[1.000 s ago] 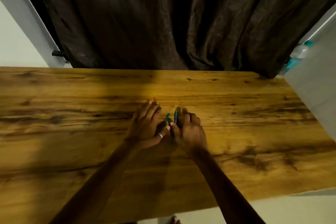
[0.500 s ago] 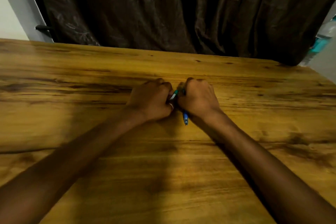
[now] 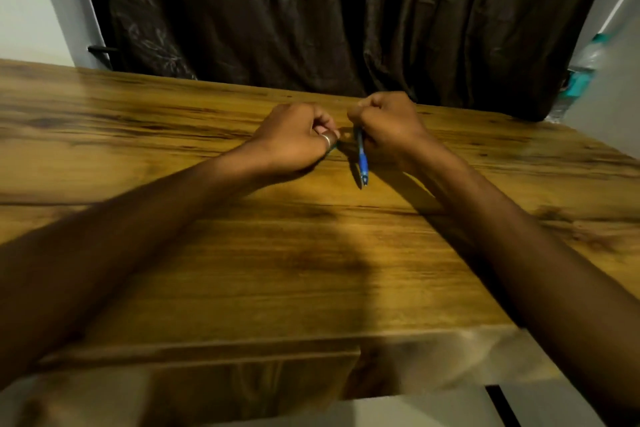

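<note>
Both my hands are curled into fists over the far middle of the wooden table [image 3: 242,270]. My right hand [image 3: 389,128] grips a blue pen [image 3: 362,163], whose tip points down and toward me just above the wood. My left hand [image 3: 294,140], with a silver ring on one finger, is closed around a teal pen [image 3: 333,148]. Only a thin sliver of that pen shows below the ring; the rest is hidden in the fist. A small gap separates the two hands.
A dark brown curtain [image 3: 346,17] hangs right behind the table's far edge. A clear bottle with a teal label [image 3: 583,62] stands at the far right by a pale wall. A black handle [image 3: 100,49] juts out at the far left.
My hands went from lying flat over the two pens to closed fists around them. They have since drawn slightly apart, with the blue pen now hanging from my right fist.
</note>
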Demonstrator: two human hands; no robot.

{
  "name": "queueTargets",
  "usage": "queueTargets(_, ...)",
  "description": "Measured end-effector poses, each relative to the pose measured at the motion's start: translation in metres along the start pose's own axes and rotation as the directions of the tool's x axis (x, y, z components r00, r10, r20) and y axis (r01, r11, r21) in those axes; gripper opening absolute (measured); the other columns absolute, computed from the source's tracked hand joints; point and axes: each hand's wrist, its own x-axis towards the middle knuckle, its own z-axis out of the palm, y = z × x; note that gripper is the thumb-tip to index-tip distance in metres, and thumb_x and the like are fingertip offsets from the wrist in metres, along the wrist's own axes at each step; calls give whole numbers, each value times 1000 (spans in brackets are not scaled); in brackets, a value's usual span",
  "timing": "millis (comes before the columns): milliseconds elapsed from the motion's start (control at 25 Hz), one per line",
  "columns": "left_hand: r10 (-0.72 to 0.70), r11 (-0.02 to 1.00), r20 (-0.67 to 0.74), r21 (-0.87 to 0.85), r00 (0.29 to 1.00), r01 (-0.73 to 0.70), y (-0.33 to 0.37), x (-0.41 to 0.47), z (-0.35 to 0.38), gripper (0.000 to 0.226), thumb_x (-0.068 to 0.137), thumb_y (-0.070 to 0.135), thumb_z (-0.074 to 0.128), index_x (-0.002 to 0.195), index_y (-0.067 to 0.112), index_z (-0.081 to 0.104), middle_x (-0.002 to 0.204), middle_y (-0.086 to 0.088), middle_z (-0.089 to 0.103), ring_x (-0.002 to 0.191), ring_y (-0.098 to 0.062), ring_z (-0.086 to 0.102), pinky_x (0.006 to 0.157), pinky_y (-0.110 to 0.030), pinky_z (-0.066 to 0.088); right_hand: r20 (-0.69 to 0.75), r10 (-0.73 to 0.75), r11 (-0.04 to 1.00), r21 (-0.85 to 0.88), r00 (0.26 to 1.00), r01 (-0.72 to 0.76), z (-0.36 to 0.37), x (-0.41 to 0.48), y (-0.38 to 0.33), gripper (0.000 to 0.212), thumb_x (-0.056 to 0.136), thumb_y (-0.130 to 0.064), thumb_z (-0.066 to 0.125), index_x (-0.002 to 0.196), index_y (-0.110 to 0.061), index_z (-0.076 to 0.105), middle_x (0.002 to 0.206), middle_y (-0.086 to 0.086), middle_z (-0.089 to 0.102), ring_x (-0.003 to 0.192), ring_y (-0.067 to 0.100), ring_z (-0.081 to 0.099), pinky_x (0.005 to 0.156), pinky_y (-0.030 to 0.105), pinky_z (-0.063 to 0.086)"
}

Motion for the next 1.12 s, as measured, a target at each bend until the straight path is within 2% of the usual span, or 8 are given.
queueTargets(80, 0, 996, 16, -85, 1000, 1, 4, 0, -2, 15, 96, 30, 62, 105, 26, 73, 96, 9, 71, 89, -6, 64, 73, -19, 49, -38, -12, 996, 89, 999, 16, -5, -4, -9, 11, 76, -25, 68, 77, -15, 70, 61, 0, 69, 57, 13, 68, 59, 36, 58)
queueTargets(160, -6, 994, 46, -112, 999, 11, 7, 6, -1, 22, 97, 34, 60, 112, 24, 73, 104, 7, 72, 97, -9, 65, 83, -27, 52, -40, -10, 982, 188, 999, 18, -7, -10, -15, 8, 80, -17, 66, 83, -10, 69, 63, 2, 68, 51, 8, 65, 53, 28, 53)
queueTargets(240, -62, 975, 69, -207, 996, 75, 4, 11, 3, 23, 97, 34, 60, 112, 23, 73, 104, 6, 74, 99, -11, 68, 89, -31, 55, -5, -11, 951, 309, 1000, 12, -8, -15, -19, 5, 82, -10, 63, 79, -12, 66, 62, 1, 66, 51, 8, 63, 51, 25, 51)
queueTargets(360, -157, 840, 119, -505, 980, 196, 3, 13, 8, 14, 96, 22, 65, 103, 15, 75, 97, -2, 78, 95, -16, 74, 86, -30, 60, 54, -15, 893, 450, 998, -11, -7, -15, -22, 9, 86, -2, 59, 84, -9, 64, 63, 3, 65, 50, 8, 62, 49, 23, 52)
queueTargets(440, -173, 754, 143, -617, 974, 224, 2, 13, 5, 13, 96, 13, 65, 103, 10, 75, 97, -5, 79, 90, -14, 75, 82, -27, 62, 114, 5, 860, 507, 993, -63, -8, -12, -20, 8, 88, -1, 59, 90, -7, 65, 65, 4, 68, 55, 10, 65, 53, 23, 52)
queueTargets(560, -195, 740, 166, -622, 967, 256, -3, 12, -3, 15, 96, 14, 65, 107, 11, 74, 97, -8, 78, 83, -14, 75, 78, -28, 63, 217, 42, 805, 571, 975, -162, -12, -4, -13, 8, 91, -7, 62, 94, -10, 69, 75, 6, 73, 68, 12, 69, 59, 22, 54)
queueTargets(680, -224, 731, 191, -615, 956, 294, -5, 10, -6, 17, 94, 16, 68, 109, 11, 74, 97, -10, 78, 87, -16, 77, 80, -33, 63, 278, 43, 766, 608, 960, -210, -17, 5, -6, 10, 88, -4, 66, 92, -10, 73, 78, 5, 74, 73, 11, 69, 58, 19, 54)
queueTargets(1120, -203, 759, 211, -583, 956, 290, -8, 9, -3, 11, 93, 16, 69, 104, 15, 74, 96, -11, 78, 75, -13, 72, 62, -25, 60, 292, -17, 705, 682, 956, -196, -21, 12, 10, 17, 82, 9, 64, 90, -3, 72, 76, 6, 74, 69, 14, 71, 60, 18, 56)
